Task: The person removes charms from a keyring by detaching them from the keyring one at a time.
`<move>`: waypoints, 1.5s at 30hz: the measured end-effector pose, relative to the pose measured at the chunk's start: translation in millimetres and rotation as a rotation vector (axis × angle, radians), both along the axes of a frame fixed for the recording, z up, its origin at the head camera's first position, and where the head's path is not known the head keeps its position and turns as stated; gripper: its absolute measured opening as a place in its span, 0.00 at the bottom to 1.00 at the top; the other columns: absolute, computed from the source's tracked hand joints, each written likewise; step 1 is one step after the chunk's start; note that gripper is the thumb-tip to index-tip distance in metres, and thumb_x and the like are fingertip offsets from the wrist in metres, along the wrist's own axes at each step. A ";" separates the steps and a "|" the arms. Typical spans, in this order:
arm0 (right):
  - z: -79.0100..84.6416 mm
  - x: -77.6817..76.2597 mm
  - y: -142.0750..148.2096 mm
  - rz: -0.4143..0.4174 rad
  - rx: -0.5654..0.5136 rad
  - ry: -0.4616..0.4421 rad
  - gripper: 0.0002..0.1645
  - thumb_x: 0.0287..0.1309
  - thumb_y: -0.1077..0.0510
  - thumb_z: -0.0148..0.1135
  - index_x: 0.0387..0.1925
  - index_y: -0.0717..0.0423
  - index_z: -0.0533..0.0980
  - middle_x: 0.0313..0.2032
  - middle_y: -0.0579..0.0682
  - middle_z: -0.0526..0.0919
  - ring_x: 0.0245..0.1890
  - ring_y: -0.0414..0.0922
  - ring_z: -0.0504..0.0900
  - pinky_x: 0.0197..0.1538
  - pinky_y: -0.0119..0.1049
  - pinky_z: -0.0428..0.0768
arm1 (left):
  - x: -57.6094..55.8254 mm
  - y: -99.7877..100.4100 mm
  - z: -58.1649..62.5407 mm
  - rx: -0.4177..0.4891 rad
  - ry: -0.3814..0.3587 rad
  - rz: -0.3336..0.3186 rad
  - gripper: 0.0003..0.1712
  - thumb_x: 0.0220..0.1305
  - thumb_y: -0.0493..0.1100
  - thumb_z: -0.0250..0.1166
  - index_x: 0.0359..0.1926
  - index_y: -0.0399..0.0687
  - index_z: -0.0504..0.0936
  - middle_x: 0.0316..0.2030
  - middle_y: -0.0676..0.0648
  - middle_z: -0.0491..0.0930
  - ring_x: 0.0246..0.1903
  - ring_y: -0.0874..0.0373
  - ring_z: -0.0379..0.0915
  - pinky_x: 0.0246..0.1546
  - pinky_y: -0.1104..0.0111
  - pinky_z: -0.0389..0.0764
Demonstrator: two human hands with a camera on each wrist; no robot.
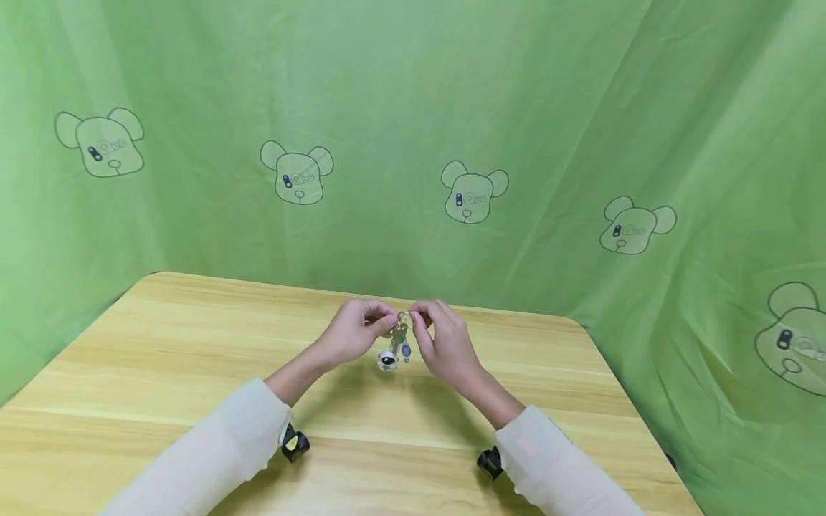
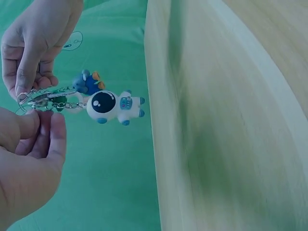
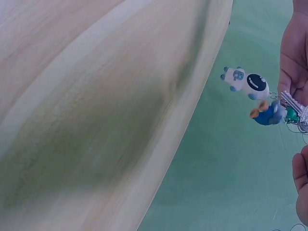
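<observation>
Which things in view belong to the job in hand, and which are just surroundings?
In the job:
- left hand
- right hand
- key bunch
- astronaut charm
- blue charm
- small green piece

Surroundings:
- wooden table
- green curtain
- black wrist devices

One astronaut charm (image 2: pixel 115 107), one blue figurine (image 2: pixel 87 84), keys (image 3: pixel 291 102) uncountable; two sleeves (image 1: pixel 209 448), one table (image 1: pixel 193 344), five bear prints (image 1: pixel 475 206).

Off-wht slvs (image 1: pixel 200 459), pink patch (image 1: pixel 528 447) on R; blk wrist cams (image 1: pixel 300 450), yel mark (image 1: pixel 293 443) on L
</observation>
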State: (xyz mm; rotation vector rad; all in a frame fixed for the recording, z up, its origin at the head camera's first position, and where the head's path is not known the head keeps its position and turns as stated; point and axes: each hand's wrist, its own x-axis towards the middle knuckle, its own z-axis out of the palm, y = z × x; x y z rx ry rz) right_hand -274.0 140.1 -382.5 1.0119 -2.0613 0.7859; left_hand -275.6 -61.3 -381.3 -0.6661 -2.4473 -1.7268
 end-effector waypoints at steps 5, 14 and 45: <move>1.0 1.2 0.5 -0.004 0.001 -0.010 0.04 0.67 0.71 0.61 0.42 0.66 0.77 0.35 0.54 0.82 0.33 0.45 0.81 0.37 0.33 0.85 | 0.7 0.5 0.1 0.008 0.000 -0.014 0.08 0.74 0.38 0.62 0.45 0.39 0.85 0.38 0.47 0.86 0.38 0.50 0.83 0.43 0.59 0.86; -1.8 1.3 3.2 0.007 0.001 0.003 0.07 0.63 0.74 0.62 0.41 0.65 0.77 0.34 0.54 0.82 0.33 0.45 0.82 0.36 0.33 0.85 | -0.6 -0.8 0.8 -0.026 0.049 -0.024 0.08 0.75 0.39 0.61 0.45 0.39 0.84 0.35 0.46 0.84 0.35 0.51 0.79 0.34 0.68 0.82; 2.4 -2.6 -0.5 0.001 0.023 0.042 0.04 0.66 0.72 0.60 0.41 0.67 0.77 0.34 0.55 0.81 0.33 0.46 0.81 0.36 0.33 0.85 | 7.3 -0.5 8.8 -0.143 0.327 0.031 0.09 0.74 0.42 0.63 0.42 0.41 0.86 0.34 0.51 0.85 0.34 0.63 0.81 0.38 0.69 0.84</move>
